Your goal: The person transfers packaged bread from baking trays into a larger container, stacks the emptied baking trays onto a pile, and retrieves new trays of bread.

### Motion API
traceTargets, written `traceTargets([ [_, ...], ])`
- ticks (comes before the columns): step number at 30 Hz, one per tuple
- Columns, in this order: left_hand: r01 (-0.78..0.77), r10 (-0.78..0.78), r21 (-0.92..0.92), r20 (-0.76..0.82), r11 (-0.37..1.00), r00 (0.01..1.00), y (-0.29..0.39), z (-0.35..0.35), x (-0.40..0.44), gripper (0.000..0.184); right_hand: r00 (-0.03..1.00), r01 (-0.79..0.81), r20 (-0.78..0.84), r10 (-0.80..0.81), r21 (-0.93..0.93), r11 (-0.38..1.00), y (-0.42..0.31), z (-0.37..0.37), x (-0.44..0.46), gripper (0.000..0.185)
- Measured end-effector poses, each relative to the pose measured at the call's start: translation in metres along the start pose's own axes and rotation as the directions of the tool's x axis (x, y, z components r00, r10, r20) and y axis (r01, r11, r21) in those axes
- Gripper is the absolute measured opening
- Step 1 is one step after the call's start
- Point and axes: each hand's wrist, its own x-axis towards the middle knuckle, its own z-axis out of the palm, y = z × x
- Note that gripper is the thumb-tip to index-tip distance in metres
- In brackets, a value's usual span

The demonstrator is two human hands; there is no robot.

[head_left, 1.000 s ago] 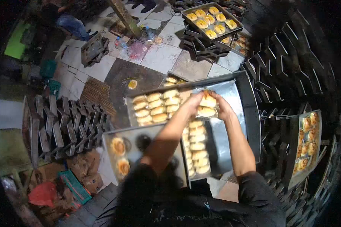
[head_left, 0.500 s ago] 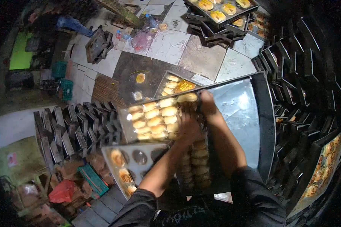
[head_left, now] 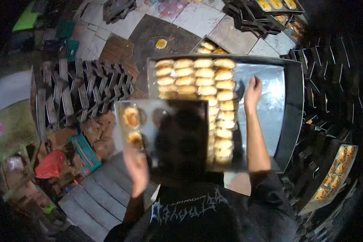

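Observation:
A large metal-lined box [head_left: 270,64] lies before me, its left part filled with rows of golden buns [head_left: 205,72]. A dark baking tray [head_left: 149,107] with round hollows overlaps the box's near left corner. Two browned buns [head_left: 131,117] sit in its left column. My left hand [head_left: 137,171], smeared by motion, is at the tray's near left edge, over the spot of a third bun; its grip is unclear. Over the bare metal lining, right of the bun rows, my right hand [head_left: 253,92] has its thumb and fingers slightly apart, with nothing seen in it.
Stacked dark trays stand at the left [head_left: 68,92] and right [head_left: 318,80]. A tray of topped buns [head_left: 336,173] leans at the lower right. Farther off is another tray stack [head_left: 254,16]. A red plastic bag [head_left: 50,164] and a green crate [head_left: 86,153] lie at the lower left.
Both hands have left the buns at the box's far side. The left moved back to the baking tray, the right towards the bare lining. The tray now covers more of the box.

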Motion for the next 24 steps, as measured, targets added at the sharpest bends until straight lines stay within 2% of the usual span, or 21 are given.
traceTargets([
  [1,0.308,-0.311,-0.049,-0.129,0.950,0.942,-0.063,-0.027,-0.003,0.054,1.000,0.004,0.008,-0.004,0.014,1.000,-0.014,-0.024,-0.045,0.041],
  [2,0.370,-0.375,-0.063,-0.152,0.927,0.914,-0.115,-0.046,0.000,0.056,0.983,-0.110,0.142,0.113,-0.024,0.994,-0.028,-0.041,-0.094,0.044],
  [3,0.430,-0.437,-0.081,-0.174,0.899,0.882,-0.167,-0.065,0.004,0.058,0.968,-0.132,0.205,0.144,-0.071,0.989,-0.009,-0.046,-0.147,0.056],
  [4,0.484,-0.495,-0.120,-0.095,0.867,0.864,-0.205,-0.072,0.010,0.056,0.836,-0.312,0.443,0.323,-0.101,0.945,-0.062,-0.057,-0.197,0.073],
  [5,0.519,-0.523,-0.180,0.030,0.836,0.852,-0.222,-0.066,0.016,0.054,0.769,-0.244,0.519,0.374,-0.302,0.922,-0.052,-0.059,-0.244,0.080],
  [6,0.520,-0.501,-0.240,0.137,0.820,0.854,-0.230,-0.056,0.021,0.052,0.767,-0.080,0.584,0.266,-0.324,0.943,-0.057,-0.059,-0.274,0.084],
  [7,0.512,-0.464,-0.294,0.222,0.807,0.858,-0.230,-0.044,0.023,0.049,0.854,-0.033,0.490,0.175,-0.284,0.958,-0.034,-0.052,-0.301,0.069],
  [9,0.470,-0.352,-0.388,0.339,0.793,0.873,-0.217,-0.018,0.020,0.045,0.900,-0.106,0.368,0.235,-0.338,0.935,-0.004,-0.053,-0.308,0.049],
  [11,0.423,-0.241,-0.476,0.397,0.771,0.886,-0.196,0.005,0.013,0.041,0.968,-0.033,0.193,0.159,-0.531,0.847,-0.015,-0.062,-0.298,0.037],
  [13,0.374,-0.146,-0.537,0.418,0.756,0.897,-0.176,0.019,0.005,0.037,0.958,-0.114,0.150,0.246,-0.587,0.801,0.011,-0.078,-0.267,0.038],
  [15,0.398,-0.154,-0.514,0.452,0.760,0.878,-0.146,0.019,0.002,0.033,0.978,-0.012,0.164,0.127,-0.565,0.825,0.013,-0.087,-0.247,0.040],
  [16,0.429,-0.181,-0.480,0.478,0.765,0.859,-0.138,0.014,0.001,0.032,0.991,0.039,0.121,0.049,-0.633,0.773,0.012,-0.088,-0.244,0.041],
  [17,0.114,-0.020,-0.508,0.187,0.854,0.982,-0.174,0.052,0.001,0.034,0.996,0.085,0.085,-0.036,-0.696,0.713,0.010,-0.082,-0.244,0.042],
  [18,-0.052,0.030,-0.410,-0.059,0.910,0.998,-0.169,0.043,0.000,0.033,0.909,0.219,-0.019,-0.417,-0.829,0.515,-0.016,-0.069,-0.259,0.039],
  [19,-0.188,0.108,-0.265,-0.288,0.946,0.952,-0.159,0.028,-0.004,0.033,0.860,0.231,-0.079,-0.505,-0.822,0.521,-0.050,-0.050,-0.282,0.031],
  [20,-0.137,0.059,-0.314,-0.244,0.939,0.968,-0.150,0.014,-0.019,0.030,0.940,0.253,0.017,-0.340,-0.703,0.665,-0.081,-0.032,-0.311,0.025],
  [21,-0.088,0.014,-0.367,-0.199,0.926,0.980,-0.139,0.002,-0.036,0.027,0.953,0.278,0.077,-0.292,-0.599,0.751,-0.072,-0.009,-0.344,0.025],
  [22,0.005,0.097,-0.449,0.203,0.893,0.974,-0.126,-0.011,-0.051,0.029,0.961,0.278,0.136,-0.242,-0.485,0.829,-0.065,0.013,-0.376,0.026],
  [23,0.050,0.109,-0.476,0.300,0.878,0.948,-0.121,0.006,-0.066,0.033,0.981,0.095,0.196,-0.012,-0.422,0.901,-0.061,0.034,-0.404,0.030],
  [24,0.142,-0.018,-0.341,0.340,0.929,0.940,-0.125,0.040,-0.070,0.048,0.980,0.125,0.188,-0.060,-0.355,0.927,-0.039,0.051,-0.422,0.035],
])
